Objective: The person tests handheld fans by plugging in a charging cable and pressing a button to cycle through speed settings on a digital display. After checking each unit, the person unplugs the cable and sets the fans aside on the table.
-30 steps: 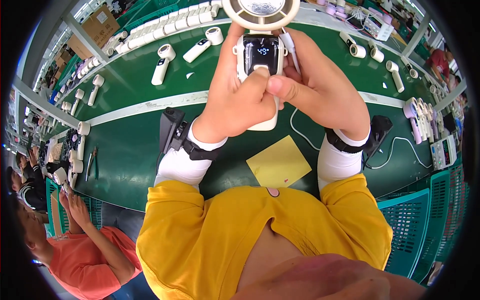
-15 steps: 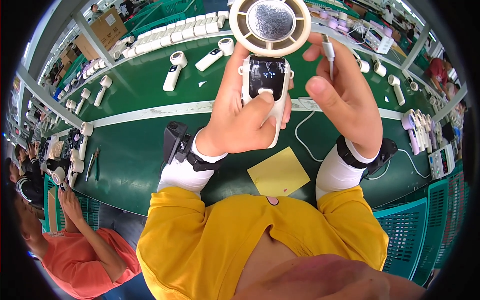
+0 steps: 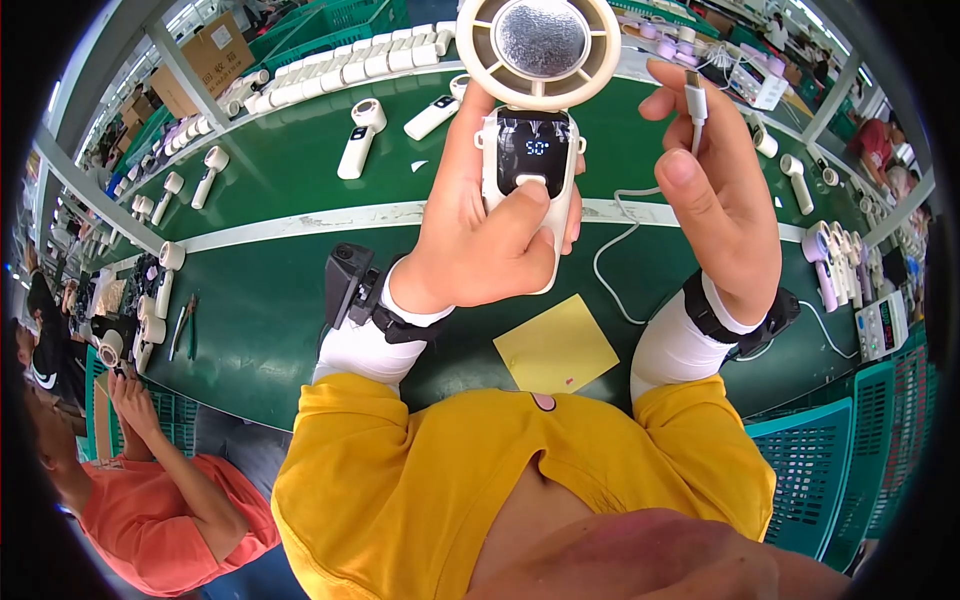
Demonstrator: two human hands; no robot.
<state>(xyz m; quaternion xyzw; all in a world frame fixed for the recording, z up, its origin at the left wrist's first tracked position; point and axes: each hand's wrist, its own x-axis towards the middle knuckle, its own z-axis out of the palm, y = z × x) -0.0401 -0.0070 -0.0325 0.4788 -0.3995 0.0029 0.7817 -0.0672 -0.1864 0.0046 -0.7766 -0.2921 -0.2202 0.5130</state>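
Observation:
My left hand [image 3: 470, 240] is wrapped round the cream handle of a handheld fan [image 3: 536, 150], its round grille upright at the top. The thumb presses on the button below the fan's lit black display. To the right, my right hand [image 3: 735, 205] holds a white charging cable [image 3: 697, 105] across its fingers, with the metal plug pointing up. The thumb of that hand stands apart from the plug, and the plug is clear of the fan. From this hand the cable trails down to the green table.
A yellow paper [image 3: 557, 345] lies before me on the green table [image 3: 260, 320]. More fans [image 3: 362, 138] lie beyond the white strip. Pliers [image 3: 186, 328] lie at left, near a co-worker in an orange shirt [image 3: 180, 520]. A white power supply [image 3: 881, 325] and teal crates [image 3: 800, 470] stand at right.
My right hand has moved right with the cable, away from the fan. The digits on the fan's display have changed. My left hand keeps its grip and thumb position.

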